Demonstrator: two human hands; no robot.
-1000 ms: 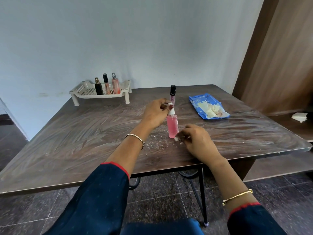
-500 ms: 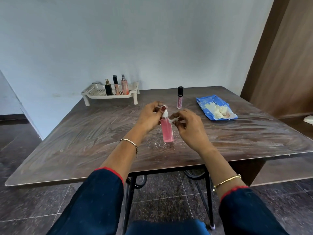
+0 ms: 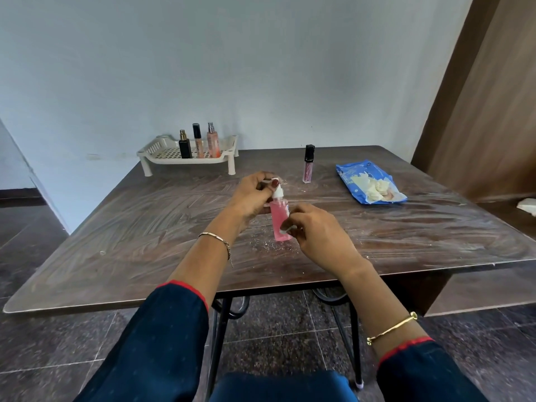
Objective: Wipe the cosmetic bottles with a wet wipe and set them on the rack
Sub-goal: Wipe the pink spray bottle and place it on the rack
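Note:
A pink bottle (image 3: 279, 220) with a white pump top stands upright on the table's middle. My left hand (image 3: 255, 192) pinches its white top. My right hand (image 3: 316, 230) holds a small piece of wet wipe (image 3: 287, 228) against the bottle's lower right side. A slim pink tube with a black cap (image 3: 308, 163) stands further back on the table. The cream rack (image 3: 162, 153) at the far left corner carries three bottles: a black one (image 3: 184, 146), a slim peach one (image 3: 198, 142) and a pink one (image 3: 213, 142).
An open blue pack of wet wipes (image 3: 368, 181) lies at the right of the dark wooden table (image 3: 145, 227). White crumbs lie around the bottle's base. A wooden panel stands at the right, a pale wall behind.
My right hand has slid with the wipe from the bottle's neck down to its lower side. My left hand keeps its hold on the top.

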